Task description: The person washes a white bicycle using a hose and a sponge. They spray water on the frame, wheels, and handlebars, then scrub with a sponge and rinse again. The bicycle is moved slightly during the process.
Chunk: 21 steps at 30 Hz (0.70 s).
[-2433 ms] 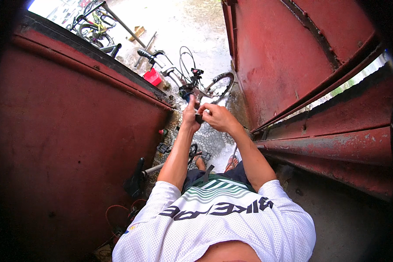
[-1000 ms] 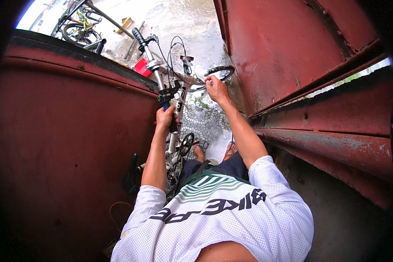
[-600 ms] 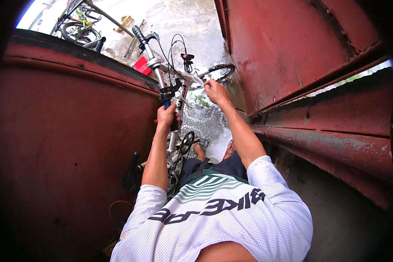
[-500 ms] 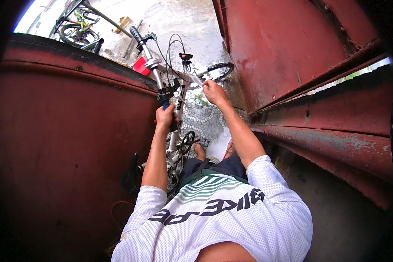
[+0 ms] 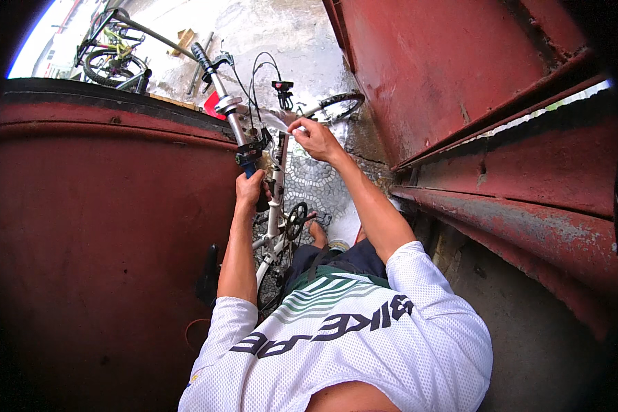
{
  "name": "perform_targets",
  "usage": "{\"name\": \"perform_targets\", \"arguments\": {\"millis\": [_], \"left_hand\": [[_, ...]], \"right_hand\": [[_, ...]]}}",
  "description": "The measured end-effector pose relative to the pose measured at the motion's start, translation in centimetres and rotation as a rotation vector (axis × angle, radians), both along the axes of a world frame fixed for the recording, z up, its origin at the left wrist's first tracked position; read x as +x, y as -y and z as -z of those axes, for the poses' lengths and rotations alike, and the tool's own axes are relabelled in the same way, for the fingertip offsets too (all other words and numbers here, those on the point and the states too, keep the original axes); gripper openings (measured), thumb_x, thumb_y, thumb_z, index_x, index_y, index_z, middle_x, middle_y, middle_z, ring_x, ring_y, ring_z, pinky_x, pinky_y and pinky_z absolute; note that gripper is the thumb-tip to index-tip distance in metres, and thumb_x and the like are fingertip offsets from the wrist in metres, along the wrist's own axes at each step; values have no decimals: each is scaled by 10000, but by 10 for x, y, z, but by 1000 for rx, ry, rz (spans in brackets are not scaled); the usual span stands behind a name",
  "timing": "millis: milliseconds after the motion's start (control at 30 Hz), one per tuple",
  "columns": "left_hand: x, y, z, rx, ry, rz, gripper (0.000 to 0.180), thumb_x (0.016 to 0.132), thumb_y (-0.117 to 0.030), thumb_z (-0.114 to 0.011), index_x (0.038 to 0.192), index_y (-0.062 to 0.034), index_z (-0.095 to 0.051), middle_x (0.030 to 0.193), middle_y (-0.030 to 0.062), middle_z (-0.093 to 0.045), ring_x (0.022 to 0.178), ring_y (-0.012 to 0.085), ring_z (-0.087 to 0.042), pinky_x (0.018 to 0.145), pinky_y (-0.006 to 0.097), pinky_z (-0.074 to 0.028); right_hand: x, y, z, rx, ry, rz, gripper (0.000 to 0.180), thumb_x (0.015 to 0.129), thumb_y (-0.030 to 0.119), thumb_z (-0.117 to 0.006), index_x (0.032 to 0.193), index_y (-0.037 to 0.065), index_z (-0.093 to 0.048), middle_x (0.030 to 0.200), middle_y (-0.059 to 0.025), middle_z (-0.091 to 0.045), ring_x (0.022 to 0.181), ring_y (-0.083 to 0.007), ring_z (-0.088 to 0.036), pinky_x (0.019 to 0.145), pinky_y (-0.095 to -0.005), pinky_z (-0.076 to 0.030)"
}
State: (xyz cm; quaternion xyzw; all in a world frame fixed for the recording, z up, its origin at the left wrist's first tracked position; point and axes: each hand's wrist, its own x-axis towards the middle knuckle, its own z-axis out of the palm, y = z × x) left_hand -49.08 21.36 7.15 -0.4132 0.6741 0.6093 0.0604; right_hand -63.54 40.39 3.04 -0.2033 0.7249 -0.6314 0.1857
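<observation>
Left hand [image 5: 253,187] wraps handlebar grip [image 5: 250,169]; right hand [image 5: 314,141] curled narrow, contents unclear, bicycle frame [image 5: 274,216] beside fingertips; handling seemingly unfinished.

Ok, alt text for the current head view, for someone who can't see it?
A person's left hand grips the handlebar of a white bicycle; the right hand is near its front end. Red metal panels stand on both sides.
</observation>
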Motion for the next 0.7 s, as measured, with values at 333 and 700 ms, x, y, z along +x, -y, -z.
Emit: {"name": "perform_targets", "arguments": {"millis": [333, 700], "left_hand": [[-1, 5, 10, -59, -51, 76, 170, 862, -180, -625, 803, -47, -537, 588, 58, -552, 448, 178, -557, 424, 351, -464], [39, 115, 14, -818, 265, 353, 316, 797, -241, -687, 1003, -2, -674, 787, 166, -706, 711, 279, -710, 642, 408, -535]], "right_hand": [[-22, 10, -7, -28, -119, 22, 247, 936, 242, -565, 1086, 74, -666, 879, -103, -697, 812, -188, -650, 754, -339, -508], [-8, 29, -6, 17, -62, -34, 245, 934, 237, -546, 1066, 54, -644, 975, -164, -692, 905, -277, -661, 797, -380, -507]]}}
